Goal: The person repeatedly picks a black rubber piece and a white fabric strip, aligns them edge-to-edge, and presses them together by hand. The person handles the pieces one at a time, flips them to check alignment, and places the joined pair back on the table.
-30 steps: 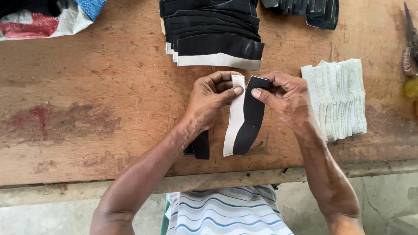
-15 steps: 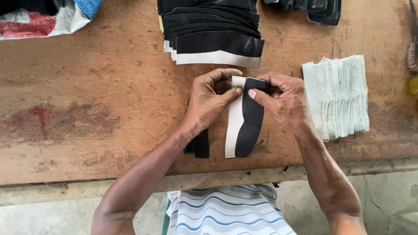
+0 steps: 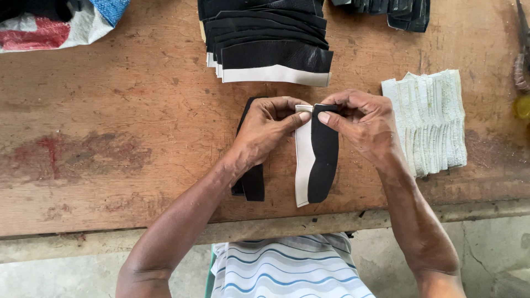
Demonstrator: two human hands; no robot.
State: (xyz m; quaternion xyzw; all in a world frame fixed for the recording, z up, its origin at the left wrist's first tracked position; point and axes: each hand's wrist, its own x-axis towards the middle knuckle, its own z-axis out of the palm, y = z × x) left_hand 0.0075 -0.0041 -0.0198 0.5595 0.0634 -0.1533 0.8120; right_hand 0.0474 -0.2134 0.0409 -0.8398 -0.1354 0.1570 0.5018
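Note:
My left hand (image 3: pixel 268 129) and my right hand (image 3: pixel 361 122) meet over the wooden table (image 3: pixel 121 127). Together they pinch the top end of a curved black strip (image 3: pixel 323 160) laid against a white strip (image 3: pixel 303 165). The left thumb presses on the white strip's top, the right thumb on the black one. Both strips hang down toward the table's near edge. Under my left wrist lies another black strip (image 3: pixel 253 185), partly hidden.
A fanned stack of black pieces with white undersides (image 3: pixel 270 44) lies just beyond my hands. A pile of white strips (image 3: pixel 430 118) sits to the right. More black pieces (image 3: pixel 397 11) are at the far edge, a woven sack (image 3: pixel 55 22) at far left, scissors (image 3: pixel 521 55) at far right.
The hands and the two strips stay almost in place. The fingers have shifted slightly at the strips' top end.

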